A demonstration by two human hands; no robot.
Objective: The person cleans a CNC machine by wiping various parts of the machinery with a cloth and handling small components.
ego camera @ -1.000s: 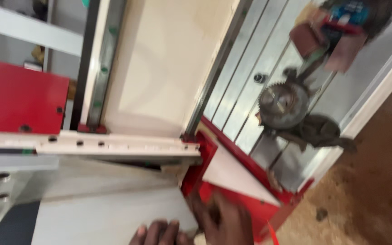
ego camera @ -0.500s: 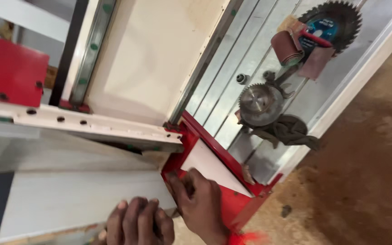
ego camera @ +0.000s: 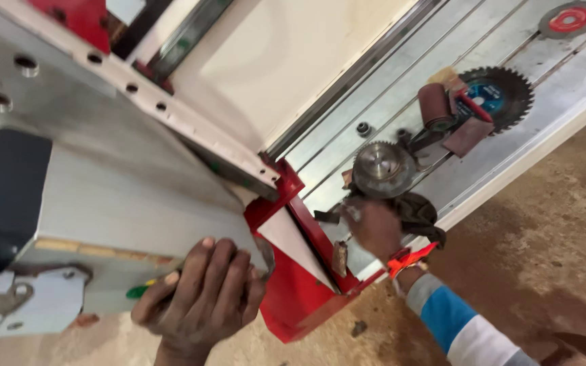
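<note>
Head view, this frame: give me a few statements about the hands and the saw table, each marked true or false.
1. The left hand grips the edge of the pale board and holds a green-handled tool. True.
2. The right hand rests flat on the pale board. False: it reaches to the dark rag beside the small toothed blade on the grooved metal table.
3. The right arm wears a striped sleeve in blue and white. True.
4. The dark saw blade with the blue centre lies on the floor. False: it lies on the metal table.
</note>
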